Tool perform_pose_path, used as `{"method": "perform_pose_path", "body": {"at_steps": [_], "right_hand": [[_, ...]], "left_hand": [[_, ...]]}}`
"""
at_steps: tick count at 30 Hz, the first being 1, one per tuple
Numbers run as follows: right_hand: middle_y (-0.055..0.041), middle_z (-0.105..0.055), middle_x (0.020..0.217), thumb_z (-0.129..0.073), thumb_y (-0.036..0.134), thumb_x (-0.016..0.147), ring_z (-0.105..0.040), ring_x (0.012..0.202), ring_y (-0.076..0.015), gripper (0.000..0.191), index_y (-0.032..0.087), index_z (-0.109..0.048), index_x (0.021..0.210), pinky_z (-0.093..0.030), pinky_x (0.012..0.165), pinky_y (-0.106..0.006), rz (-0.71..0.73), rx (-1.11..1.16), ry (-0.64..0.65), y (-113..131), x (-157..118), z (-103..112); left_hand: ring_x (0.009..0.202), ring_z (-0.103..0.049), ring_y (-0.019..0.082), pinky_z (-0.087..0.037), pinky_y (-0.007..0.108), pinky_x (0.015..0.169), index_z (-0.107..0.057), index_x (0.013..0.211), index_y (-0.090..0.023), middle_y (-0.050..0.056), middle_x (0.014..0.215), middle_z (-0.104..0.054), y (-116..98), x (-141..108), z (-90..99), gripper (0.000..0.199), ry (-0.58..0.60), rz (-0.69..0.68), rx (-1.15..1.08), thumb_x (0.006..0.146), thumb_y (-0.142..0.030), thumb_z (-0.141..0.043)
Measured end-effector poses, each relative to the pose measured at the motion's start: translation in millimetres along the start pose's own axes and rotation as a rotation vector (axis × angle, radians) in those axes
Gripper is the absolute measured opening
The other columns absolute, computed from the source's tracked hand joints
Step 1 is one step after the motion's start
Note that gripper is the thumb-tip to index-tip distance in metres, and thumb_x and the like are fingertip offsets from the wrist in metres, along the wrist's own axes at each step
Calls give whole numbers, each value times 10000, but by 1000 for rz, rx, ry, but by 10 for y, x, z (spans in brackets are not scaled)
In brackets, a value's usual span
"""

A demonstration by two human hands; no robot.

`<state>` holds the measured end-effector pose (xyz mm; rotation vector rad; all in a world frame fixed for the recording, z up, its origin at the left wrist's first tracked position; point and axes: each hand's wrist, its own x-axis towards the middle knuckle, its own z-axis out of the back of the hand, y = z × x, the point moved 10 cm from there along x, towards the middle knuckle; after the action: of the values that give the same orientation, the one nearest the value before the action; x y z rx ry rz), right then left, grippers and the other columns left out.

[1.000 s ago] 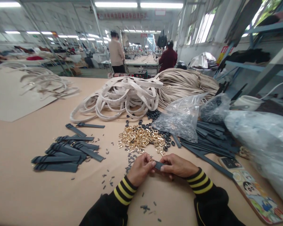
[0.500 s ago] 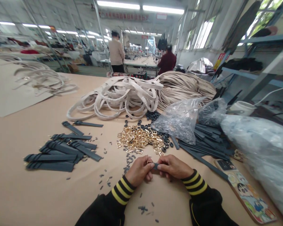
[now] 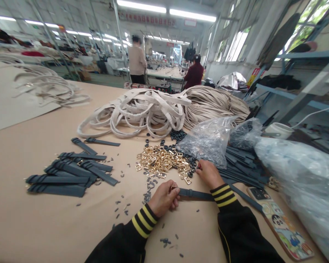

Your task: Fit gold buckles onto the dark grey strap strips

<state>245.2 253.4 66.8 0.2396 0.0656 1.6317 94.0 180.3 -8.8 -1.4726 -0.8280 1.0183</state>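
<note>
My left hand [image 3: 166,197] is closed on one end of a dark blue-grey strap [image 3: 197,194], with a bit of gold metal showing at the fingers. A small loop sits around the strap near that hand, and the far end passes under my right cuff. My right hand [image 3: 210,174] is at the right edge of a pile of small black loops [image 3: 191,162], fingertips drawn together; whatever they pinch is hidden. Just left of it lies a heap of gold buckles [image 3: 161,160].
Finished-looking straps [image 3: 68,175] are stacked at left. Pale webbing [image 3: 150,109] lies behind the buckles. Clear plastic bags [image 3: 208,140], more dark straps [image 3: 244,166] and a phone in a cartoon case [image 3: 285,226] lie at right. Small dark scraps [image 3: 166,241] dot the table. Two people stand beyond.
My right hand has let go of the strap and moved up and right to the black loops. The strap, now visible with a loop on it, stays in my left hand.
</note>
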Motion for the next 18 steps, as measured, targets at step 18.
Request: {"method": "perform_pose_path", "body": {"at_steps": [18], "right_hand": [[1, -582, 610, -473, 260, 736, -586, 518, -143, 114, 170, -529, 778, -461, 475, -239, -86, 804, 131, 336, -821, -280]], "left_hand": [[312, -445, 61, -350, 143, 307, -412, 716, -153, -45, 436, -519, -11, 22, 59, 213, -81, -37, -85, 755, -354, -471]]}}
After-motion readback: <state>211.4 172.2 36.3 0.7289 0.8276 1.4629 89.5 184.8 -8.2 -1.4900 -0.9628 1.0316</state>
